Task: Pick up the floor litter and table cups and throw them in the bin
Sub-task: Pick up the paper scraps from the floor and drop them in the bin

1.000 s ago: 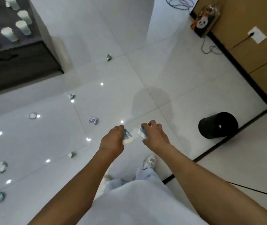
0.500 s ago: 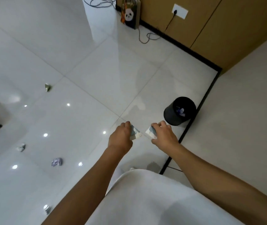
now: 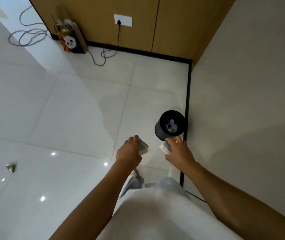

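My left hand (image 3: 129,153) grips a crumpled grey-white piece of litter (image 3: 144,146) held out in front of me. A second crumpled piece (image 3: 165,146) is pinched in my right hand (image 3: 179,150), whose fingertips reach the near rim of the black round bin (image 3: 159,130). The bin stands on the white tile floor by the black skirting strip and holds several bits of white and blue litter (image 3: 171,126). One more crumpled scrap (image 3: 11,167) lies on the floor at the far left. No table or cups are in view.
A wooden wall with a socket (image 3: 123,20) and a plugged-in cable runs along the back. A box with a panda picture (image 3: 71,40) stands against it, with loose cables (image 3: 26,34) on the floor. A beige wall (image 3: 250,101) fills the right side.
I have turned right and walked toward the bin, which now lies just beyond my right hand. The dark table with cups and most floor scraps have left the view. Both hands still hold their litter.
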Demonstrator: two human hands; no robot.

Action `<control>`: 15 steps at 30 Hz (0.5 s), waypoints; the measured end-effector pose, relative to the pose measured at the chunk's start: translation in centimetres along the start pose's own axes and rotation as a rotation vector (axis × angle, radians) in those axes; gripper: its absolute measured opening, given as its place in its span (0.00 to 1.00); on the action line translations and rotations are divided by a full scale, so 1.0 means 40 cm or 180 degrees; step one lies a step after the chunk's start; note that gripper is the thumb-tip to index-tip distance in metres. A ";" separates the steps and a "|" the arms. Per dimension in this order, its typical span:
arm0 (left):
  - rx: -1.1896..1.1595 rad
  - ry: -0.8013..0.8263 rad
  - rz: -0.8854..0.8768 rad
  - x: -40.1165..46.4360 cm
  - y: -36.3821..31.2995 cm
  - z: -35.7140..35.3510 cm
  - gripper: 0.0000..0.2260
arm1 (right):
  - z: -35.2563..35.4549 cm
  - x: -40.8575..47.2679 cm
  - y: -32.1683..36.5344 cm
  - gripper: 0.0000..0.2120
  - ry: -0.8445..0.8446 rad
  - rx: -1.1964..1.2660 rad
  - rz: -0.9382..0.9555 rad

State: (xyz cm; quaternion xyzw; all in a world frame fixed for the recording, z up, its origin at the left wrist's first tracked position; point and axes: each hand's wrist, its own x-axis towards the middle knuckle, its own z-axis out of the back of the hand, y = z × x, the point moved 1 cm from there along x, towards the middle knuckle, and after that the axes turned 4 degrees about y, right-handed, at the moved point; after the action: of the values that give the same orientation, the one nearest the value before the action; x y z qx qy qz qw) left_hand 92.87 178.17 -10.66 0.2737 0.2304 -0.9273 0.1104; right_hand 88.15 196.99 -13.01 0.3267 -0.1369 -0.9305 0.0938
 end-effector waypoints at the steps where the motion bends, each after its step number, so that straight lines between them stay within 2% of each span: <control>1: 0.0032 0.0029 -0.0036 0.033 -0.014 0.014 0.28 | 0.016 0.019 -0.010 0.28 -0.0023 0.0078 -0.0048; 7: 0.0203 0.0320 -0.0182 0.214 -0.126 0.043 0.27 | 0.112 0.143 -0.107 0.30 -0.0031 0.0301 -0.0378; 15: -0.0058 0.0395 0.0086 0.458 -0.287 0.040 0.29 | 0.239 0.365 -0.271 0.32 0.0154 0.0410 -0.0443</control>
State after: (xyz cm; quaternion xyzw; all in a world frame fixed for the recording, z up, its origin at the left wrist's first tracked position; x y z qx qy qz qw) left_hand 73.22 185.92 -15.49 0.3328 0.2415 -0.9047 0.1110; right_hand 69.94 205.24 -17.78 0.3631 -0.1711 -0.9158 0.0111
